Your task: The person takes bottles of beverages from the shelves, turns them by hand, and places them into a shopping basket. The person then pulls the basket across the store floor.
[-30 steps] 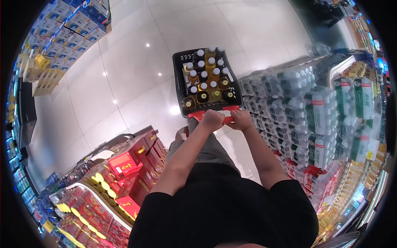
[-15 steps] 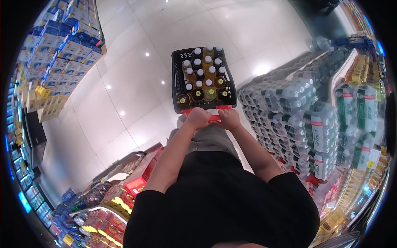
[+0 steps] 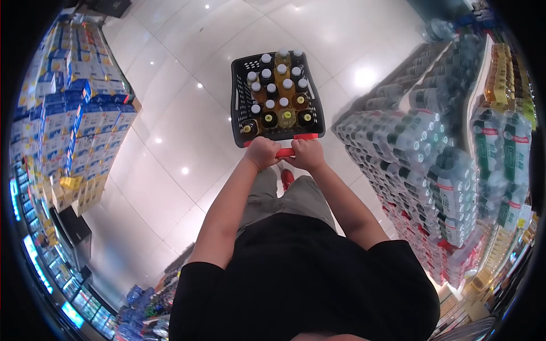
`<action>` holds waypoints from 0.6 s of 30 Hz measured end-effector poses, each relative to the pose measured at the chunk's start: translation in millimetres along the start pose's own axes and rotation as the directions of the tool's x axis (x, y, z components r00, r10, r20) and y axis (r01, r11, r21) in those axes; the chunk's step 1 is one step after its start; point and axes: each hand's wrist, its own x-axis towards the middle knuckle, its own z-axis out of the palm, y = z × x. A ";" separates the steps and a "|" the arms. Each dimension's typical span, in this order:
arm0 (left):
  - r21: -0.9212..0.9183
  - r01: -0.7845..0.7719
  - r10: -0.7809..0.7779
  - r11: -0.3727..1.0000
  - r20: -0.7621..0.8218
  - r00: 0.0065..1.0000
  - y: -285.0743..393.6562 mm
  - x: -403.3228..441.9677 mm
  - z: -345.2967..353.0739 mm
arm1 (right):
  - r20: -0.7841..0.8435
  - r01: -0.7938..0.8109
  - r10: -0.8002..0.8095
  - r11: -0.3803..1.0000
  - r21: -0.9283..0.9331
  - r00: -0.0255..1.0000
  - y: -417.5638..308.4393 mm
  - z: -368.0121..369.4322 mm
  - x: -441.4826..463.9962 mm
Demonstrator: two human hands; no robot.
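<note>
A black shopping basket [image 3: 235,102] with slotted sides stands out in front of me. Packed inside it are several bottles [image 3: 281,70] of amber and dark drinks, mostly white-capped; those in the near row show yellow tops. Across the near end runs a red handle [image 3: 285,152]. My left hand [image 3: 263,152] is wrapped round the handle's left part, and my right hand [image 3: 307,154] grips its right part. Both arms reach forward. What carries the basket underneath is hidden.
On the right rises a tall stack of shrink-wrapped water bottles [image 3: 409,142], its corner close to the basket. Blue and white cartons [image 3: 96,125] are piled on the left. Pale glossy floor tiles [image 3: 165,102] lie between. A red shoe [image 3: 287,178] shows below the handle.
The carton pile and the lower-left goods have slid back towards me in view. The basket sits slightly higher in the picture, and a red shoe has appeared. Both hands keep their hold.
</note>
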 end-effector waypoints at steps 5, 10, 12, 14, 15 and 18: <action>-0.052 -0.105 0.104 0.993 -0.021 0.994 -67.8 43.3 -18.5 | -0.066 -0.052 0.052 0.999 0.000 0.996 11.7 2.6 66.6; -0.049 -0.149 0.151 0.988 0.040 0.988 -125.6 94.6 -40.2 | -0.075 -0.140 0.139 0.990 -0.013 0.987 26.8 -0.4 129.8; -0.068 -0.182 0.185 0.981 0.053 0.981 -147.4 118.0 -53.0 | -0.108 -0.171 0.170 0.985 -0.001 0.979 34.4 -3.2 154.3; -0.088 -0.189 0.195 0.978 0.065 0.979 -170.4 143.3 -61.8 | -0.152 -0.174 0.171 0.985 -0.006 0.974 43.5 -9.2 181.4; -0.101 -0.185 0.193 0.978 0.070 0.979 -180.2 156.9 -65.3 | -0.166 -0.170 0.166 0.985 -0.010 0.972 49.2 -11.8 194.6; -0.109 -0.234 0.240 0.966 0.047 0.970 -206.5 195.1 -79.7 | -0.143 -0.231 0.225 0.972 -0.033 0.964 63.8 -12.8 229.8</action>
